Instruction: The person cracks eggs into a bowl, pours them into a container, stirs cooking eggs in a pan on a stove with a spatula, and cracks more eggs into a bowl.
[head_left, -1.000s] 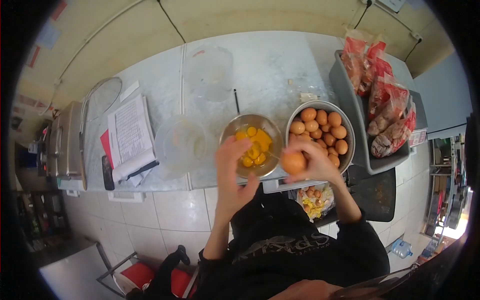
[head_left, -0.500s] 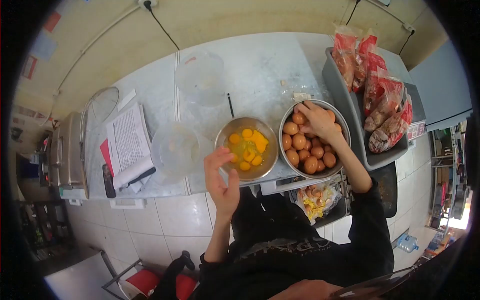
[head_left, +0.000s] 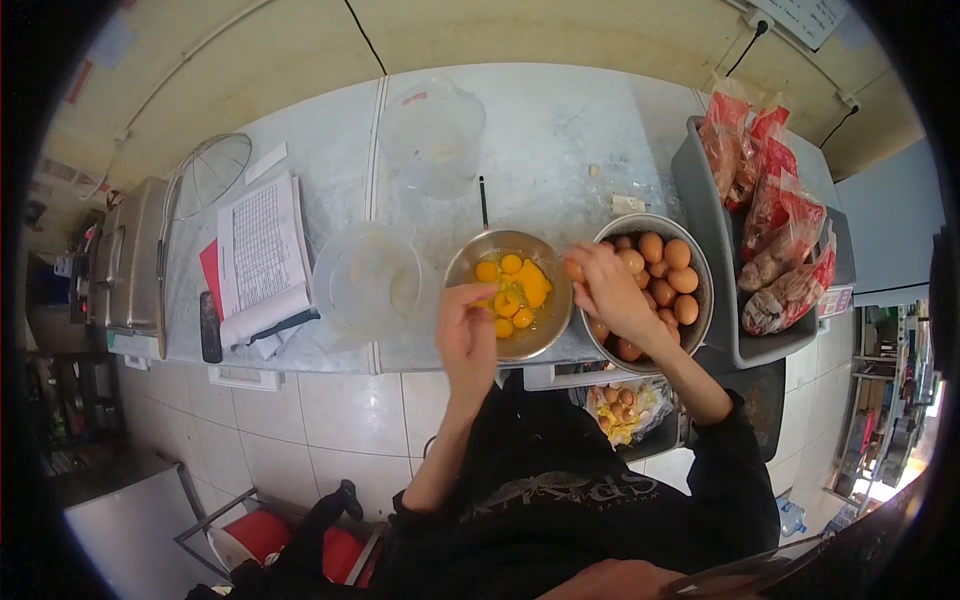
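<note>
My right hand grips a brown egg above the gap between two metal bowls. Under my right wrist is the deep bowl, filled with several brown eggs. To its left, a steel bowl holds cracked eggs, with several whole yolks and one broken, spread yolk. Over that bowl's left rim, my left hand is held with fingers apart and nothing visible in it.
A grey tub with bagged meat stands at the right. Clear plastic containers, papers, a phone and a whisk lie to the left. Below the table edge sits a bag of eggshells.
My right hand has lifted an egg from the deep bowl and moved left toward the steel bowl. My left hand stays by the steel bowl's left side. The view has shifted slightly.
</note>
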